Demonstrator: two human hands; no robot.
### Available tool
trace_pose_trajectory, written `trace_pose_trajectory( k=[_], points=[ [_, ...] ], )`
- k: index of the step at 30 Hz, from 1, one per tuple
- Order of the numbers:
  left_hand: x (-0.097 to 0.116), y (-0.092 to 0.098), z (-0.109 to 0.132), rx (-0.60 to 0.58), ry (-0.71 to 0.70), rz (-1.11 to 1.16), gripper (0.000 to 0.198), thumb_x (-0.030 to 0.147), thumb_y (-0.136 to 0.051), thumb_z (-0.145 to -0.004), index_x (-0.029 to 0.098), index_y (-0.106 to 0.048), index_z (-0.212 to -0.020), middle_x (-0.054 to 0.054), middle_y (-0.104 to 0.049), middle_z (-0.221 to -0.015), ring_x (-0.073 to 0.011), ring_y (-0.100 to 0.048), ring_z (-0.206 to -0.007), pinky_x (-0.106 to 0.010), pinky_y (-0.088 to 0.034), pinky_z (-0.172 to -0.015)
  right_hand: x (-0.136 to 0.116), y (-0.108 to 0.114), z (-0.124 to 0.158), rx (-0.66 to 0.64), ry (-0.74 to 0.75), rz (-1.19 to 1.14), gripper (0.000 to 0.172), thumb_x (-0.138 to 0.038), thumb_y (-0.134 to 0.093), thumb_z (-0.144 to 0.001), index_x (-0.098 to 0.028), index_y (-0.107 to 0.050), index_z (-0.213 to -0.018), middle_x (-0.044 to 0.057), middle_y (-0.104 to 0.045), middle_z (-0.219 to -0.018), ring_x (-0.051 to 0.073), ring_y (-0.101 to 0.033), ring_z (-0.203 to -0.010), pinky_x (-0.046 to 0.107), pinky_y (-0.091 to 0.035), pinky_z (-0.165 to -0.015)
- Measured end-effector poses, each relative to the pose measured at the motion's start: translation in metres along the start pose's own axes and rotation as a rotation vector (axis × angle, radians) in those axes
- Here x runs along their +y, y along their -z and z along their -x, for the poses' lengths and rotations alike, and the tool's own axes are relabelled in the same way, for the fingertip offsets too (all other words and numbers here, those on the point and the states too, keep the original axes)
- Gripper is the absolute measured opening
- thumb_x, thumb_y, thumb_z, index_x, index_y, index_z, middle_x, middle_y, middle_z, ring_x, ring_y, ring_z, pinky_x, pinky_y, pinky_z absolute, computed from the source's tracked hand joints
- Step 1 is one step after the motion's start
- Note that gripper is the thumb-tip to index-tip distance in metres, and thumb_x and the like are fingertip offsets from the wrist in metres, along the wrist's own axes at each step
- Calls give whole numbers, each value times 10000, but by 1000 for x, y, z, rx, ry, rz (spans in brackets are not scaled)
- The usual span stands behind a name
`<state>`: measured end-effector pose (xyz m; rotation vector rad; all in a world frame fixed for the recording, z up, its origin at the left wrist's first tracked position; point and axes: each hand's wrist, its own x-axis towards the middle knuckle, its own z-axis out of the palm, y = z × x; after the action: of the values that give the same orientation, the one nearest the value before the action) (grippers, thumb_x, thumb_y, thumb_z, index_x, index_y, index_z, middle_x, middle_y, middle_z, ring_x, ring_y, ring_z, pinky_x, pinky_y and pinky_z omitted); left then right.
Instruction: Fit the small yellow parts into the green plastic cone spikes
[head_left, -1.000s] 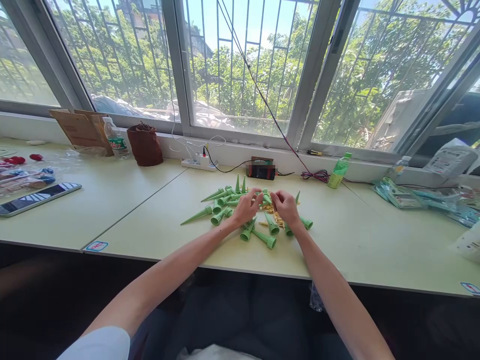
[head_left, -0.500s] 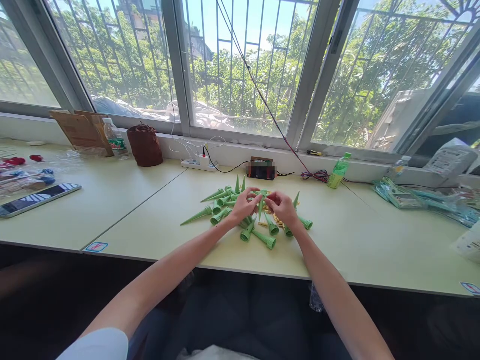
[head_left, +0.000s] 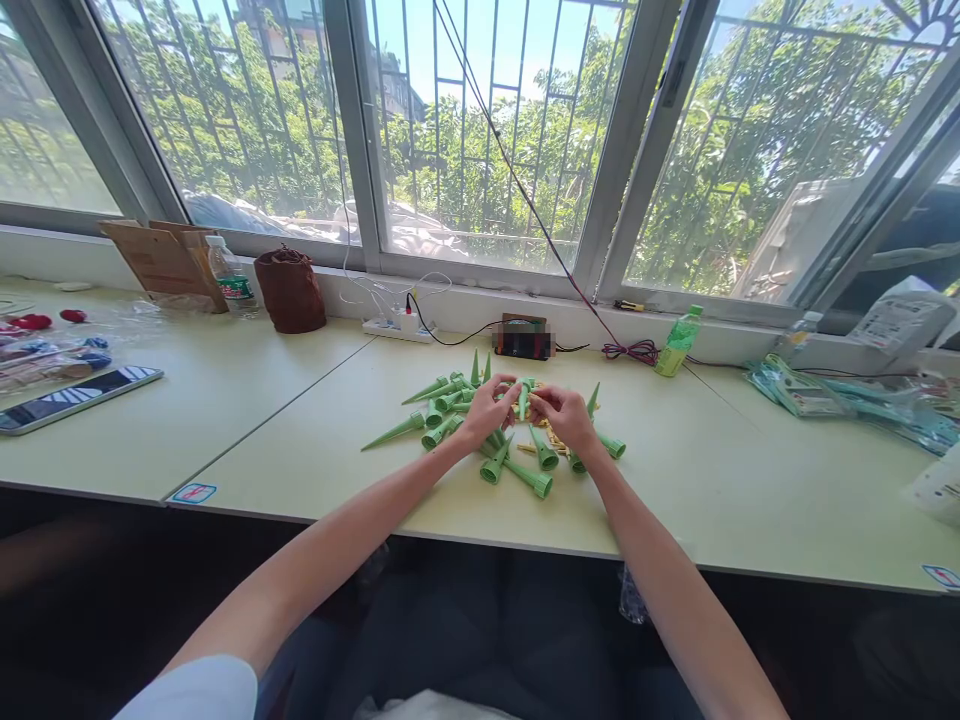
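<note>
My left hand point(head_left: 491, 408) is closed on a green cone point(head_left: 523, 402), which points downward between my two hands. Beside it, the fingers of my right hand point(head_left: 561, 412) are pinched together close to the cone; what they grip is too small to make out. Several other green cones lie around both hands, among them one at the left point(head_left: 395, 432) and one in front point(head_left: 529, 478). Two stand with tips up behind my left hand. Small yellow pieces point(head_left: 551, 447) are scattered under and between my hands, partly hidden.
On the pale table point(head_left: 315, 440) a phone point(head_left: 82, 398) lies at the left. Along the window are a brown pouch point(head_left: 290, 291), a power strip point(head_left: 406, 328), a dark device point(head_left: 523, 340), and a green-capped bottle point(head_left: 679, 342). Plastic packets point(head_left: 817, 390) lie at the right.
The green cone between my hands has changed its tilt, and its tip sits a little higher. Both hands have stayed nearly in place.
</note>
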<state>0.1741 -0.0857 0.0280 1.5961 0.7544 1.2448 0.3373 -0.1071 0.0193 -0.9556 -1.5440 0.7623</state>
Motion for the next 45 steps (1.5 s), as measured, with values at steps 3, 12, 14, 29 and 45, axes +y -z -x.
trace_pose_trajectory(
  k=[3,12,14,29,45],
  points=[
    [1,1,1,-11,-2,-19,396,496,-622,-829,157,-541,-1018,35,-553,-603,-76,-501,-364,-174,-336,-312,-4,0,2,-19,-15,14,321,-493,-646,-768,-174,-635,-801,32,-642,-605,183,-611,-501,334,-552,-530],
    [4,2,2,-53,19,-13,396,484,-627,-824,155,-538,-1025,38,-546,-584,-76,-501,-370,-172,-343,-322,-9,2,4,-31,12,159,302,-482,-567,-826,-195,-589,-736,6,-576,-553,151,-531,-438,290,-453,-452],
    [6,2,2,-59,19,-13,390,475,-624,-826,154,-538,-1028,39,-540,-587,-78,-503,-373,-173,-346,-321,-10,3,5,-42,23,179,282,-455,-544,-845,-200,-574,-729,0,-568,-544,147,-514,-421,285,-432,-444],
    [3,2,3,-119,-30,-12,429,425,-623,-837,184,-511,-1173,-58,-626,-964,-63,-570,-445,-165,-379,-347,-11,5,6,-39,27,303,292,-427,-462,-896,-207,-520,-712,-20,-527,-481,142,-493,-419,268,-409,-480],
    [-3,5,1,-133,-109,-184,435,430,-567,-870,193,-518,-1232,-138,-580,-1240,-52,-585,-496,-158,-414,-389,-15,6,7,-39,0,364,338,-452,-408,-919,-228,-428,-666,-24,-502,-446,143,-471,-442,258,-374,-492]
  ],
)
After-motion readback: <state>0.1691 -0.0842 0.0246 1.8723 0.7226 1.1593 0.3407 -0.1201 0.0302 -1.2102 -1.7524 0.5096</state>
